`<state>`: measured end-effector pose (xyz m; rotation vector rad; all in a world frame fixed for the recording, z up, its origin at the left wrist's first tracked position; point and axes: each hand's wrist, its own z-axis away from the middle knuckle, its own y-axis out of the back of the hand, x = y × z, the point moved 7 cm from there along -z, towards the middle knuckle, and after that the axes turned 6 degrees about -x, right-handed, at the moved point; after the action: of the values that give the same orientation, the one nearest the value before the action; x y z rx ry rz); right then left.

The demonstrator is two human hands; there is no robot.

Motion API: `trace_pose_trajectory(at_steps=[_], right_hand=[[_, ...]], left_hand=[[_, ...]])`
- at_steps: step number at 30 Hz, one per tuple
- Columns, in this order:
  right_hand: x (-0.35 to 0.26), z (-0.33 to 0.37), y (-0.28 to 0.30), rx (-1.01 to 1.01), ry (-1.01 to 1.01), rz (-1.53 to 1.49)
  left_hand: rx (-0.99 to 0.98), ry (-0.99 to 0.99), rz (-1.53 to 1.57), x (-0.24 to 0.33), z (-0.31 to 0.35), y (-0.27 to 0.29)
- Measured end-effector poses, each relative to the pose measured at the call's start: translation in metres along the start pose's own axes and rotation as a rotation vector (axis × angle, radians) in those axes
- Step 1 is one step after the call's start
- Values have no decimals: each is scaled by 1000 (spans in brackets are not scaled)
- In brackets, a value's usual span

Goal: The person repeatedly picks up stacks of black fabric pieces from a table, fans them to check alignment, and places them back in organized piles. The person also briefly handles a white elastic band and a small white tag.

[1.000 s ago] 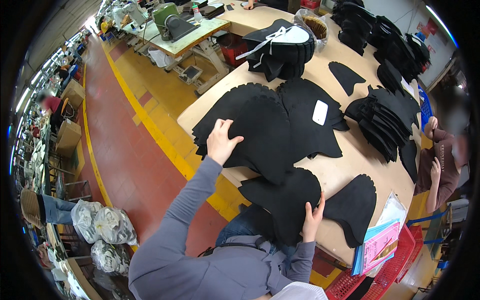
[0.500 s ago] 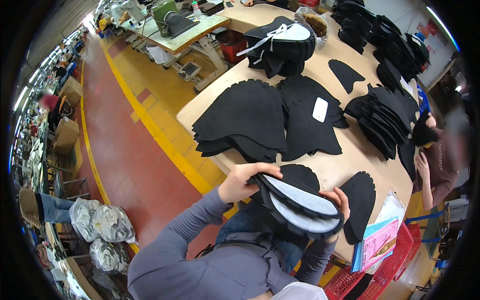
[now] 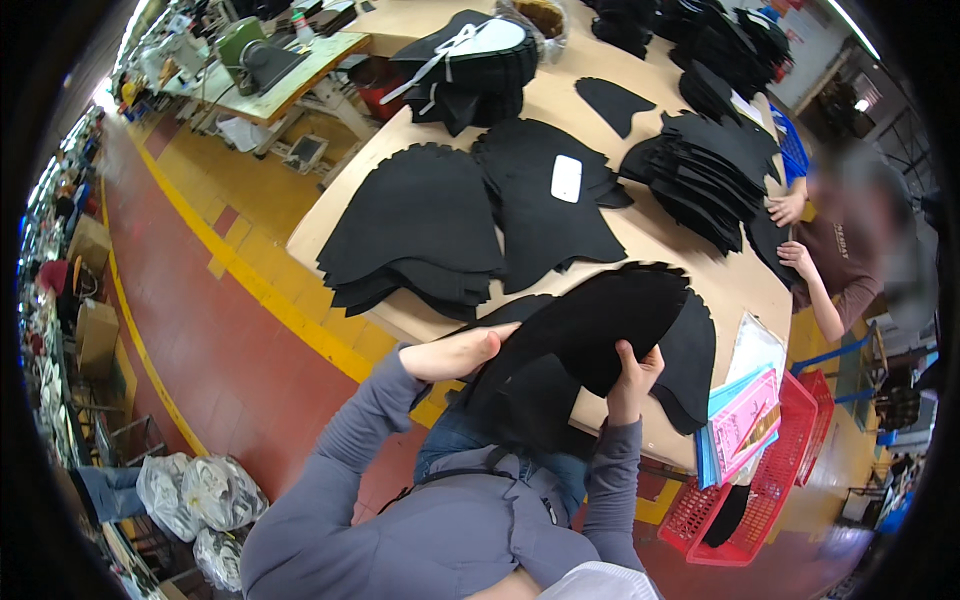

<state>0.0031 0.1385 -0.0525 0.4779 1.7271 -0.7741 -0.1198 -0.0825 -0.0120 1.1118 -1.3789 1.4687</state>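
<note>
A black cut piece of soft sheet material (image 3: pixel 600 325) with a notched curved edge is held up in front of me, its dark face tilted toward me. My right hand (image 3: pixel 634 380) pinches its lower right edge, thumb on the near face. At the left edge, my left hand (image 3: pixel 455 354) grips the piece, its fingers partly hidden. Another black piece (image 3: pixel 692 360) lies on the table just right of the held one. Beyond my hands are a stack of black notched pieces (image 3: pixel 415 225) and a second pile (image 3: pixel 535 215) bearing a white card (image 3: pixel 566 178).
Farther off stand a bundle tied with white ribbon (image 3: pixel 465 65) and a heap of black pieces (image 3: pixel 695 170). Coloured papers (image 3: pixel 742 425) overhang the right table edge above a red basket (image 3: pixel 690 515). A co-worker (image 3: pixel 850 240) handles black material at the far right.
The held material has turned over from white inner faces to a black face and opened out. My right hand has moved up and left. The view has shifted to the right.
</note>
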Motion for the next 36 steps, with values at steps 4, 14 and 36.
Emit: trace_pose_trajectory(at_steps=[4,14,36], right_hand=[[22,4,15,51,-34,-258],[35,11,25,71,-118,-236],[81,12,31,-67,-210,-369]], left_hand=[[-173,70,429,12,-8,-42],[222,80,23,18,-26,-31],[226,8,-133,20,-32,-42]])
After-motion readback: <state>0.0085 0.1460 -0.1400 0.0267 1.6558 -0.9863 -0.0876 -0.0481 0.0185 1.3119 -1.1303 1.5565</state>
